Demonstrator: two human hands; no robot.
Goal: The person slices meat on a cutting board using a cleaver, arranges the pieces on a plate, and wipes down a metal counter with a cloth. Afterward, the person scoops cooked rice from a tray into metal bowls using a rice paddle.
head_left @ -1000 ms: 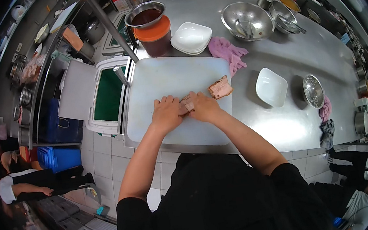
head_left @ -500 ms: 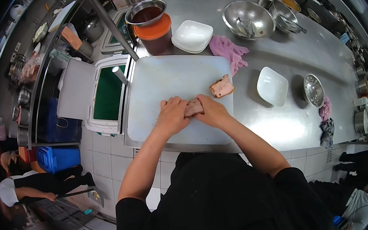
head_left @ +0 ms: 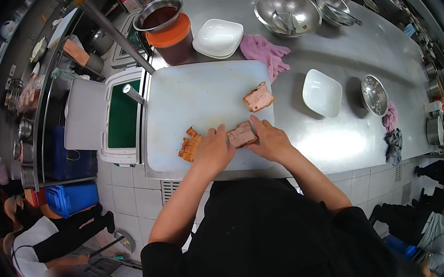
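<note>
From my end I count one left hand (head_left: 213,151), one right hand (head_left: 271,140), one board (head_left: 201,94), two chunks (head_left: 259,98) of meat and some browned pieces (head_left: 189,144), too hidden to number. The tabletop (head_left: 310,153) has one lone white bowl (head_left: 322,93), one uncounted white stack (head_left: 218,38), one tub (head_left: 173,42), at least four steel bowls (head_left: 288,13), two pink cloths (head_left: 265,54), one grey cloth (head_left: 394,147).

Surface (head_left: 379,138): metal, smooth, glossy toward the near edge. Cutting board (head_left: 201,92): pale plastic, matt. Cloth (head_left: 263,53) at the board's far right corner: pink fabric, rough. Square dish (head_left: 321,93): white, smooth, glossy. Large bowl (head_left: 294,4): shiny metal
</note>
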